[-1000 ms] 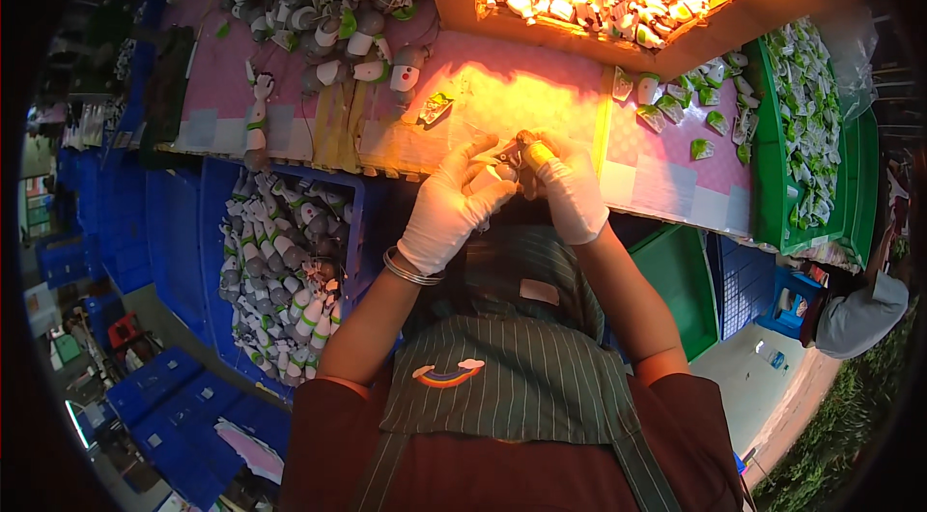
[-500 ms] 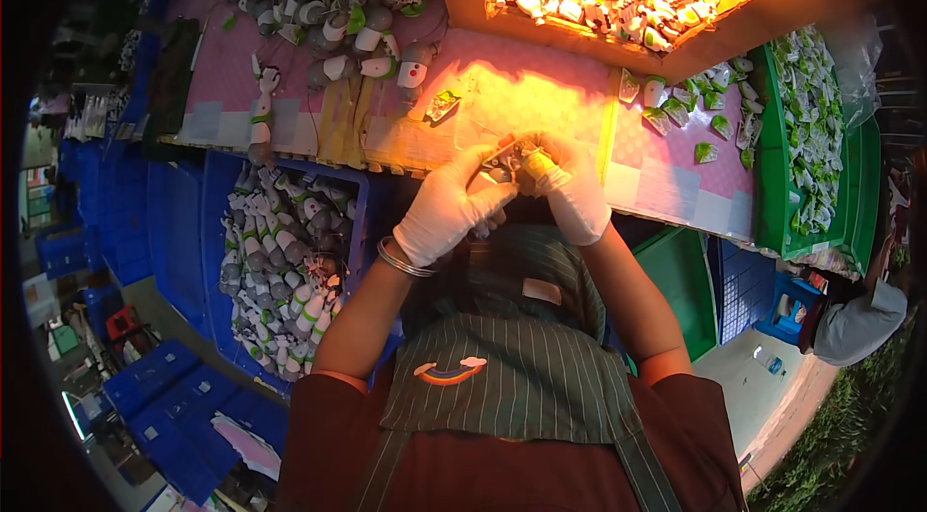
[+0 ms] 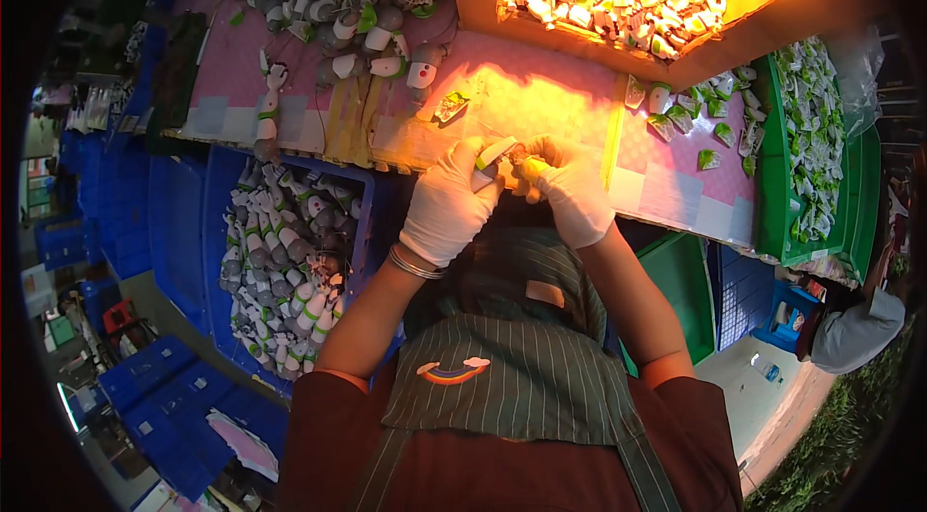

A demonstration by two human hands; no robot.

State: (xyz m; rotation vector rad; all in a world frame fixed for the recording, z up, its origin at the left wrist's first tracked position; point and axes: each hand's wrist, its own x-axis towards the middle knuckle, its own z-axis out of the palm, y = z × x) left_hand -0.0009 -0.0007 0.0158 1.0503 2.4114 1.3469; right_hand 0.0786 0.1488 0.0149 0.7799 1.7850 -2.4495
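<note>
White gloves cover both hands, which meet over the near edge of the lit table (image 3: 531,97). My left hand (image 3: 450,205) is closed around a small white-and-grey plastic piece with a green band (image 3: 492,156). Beside it, my right hand (image 3: 574,191) pinches a small part (image 3: 531,167) that looks yellow under the lamp; its kind is hard to make out. The two pieces are close together, and whether they are joined cannot be seen. On the table just beyond my left hand lies a loose green-and-white piece (image 3: 451,108).
A cardboard box (image 3: 618,53) full of small white parts stands at the back under bright light. Grey-and-white pieces (image 3: 338,0) are heaped back left. A blue crate (image 3: 365,213) of similar pieces sits left, below the table. At right, a green crate (image 3: 772,155) holds green-and-white parts.
My left hand has turned and drawn its fingers in, so the white-and-grey piece with the green band now shows clearly. The right hand has shifted very slightly and keeps its pinch.
</note>
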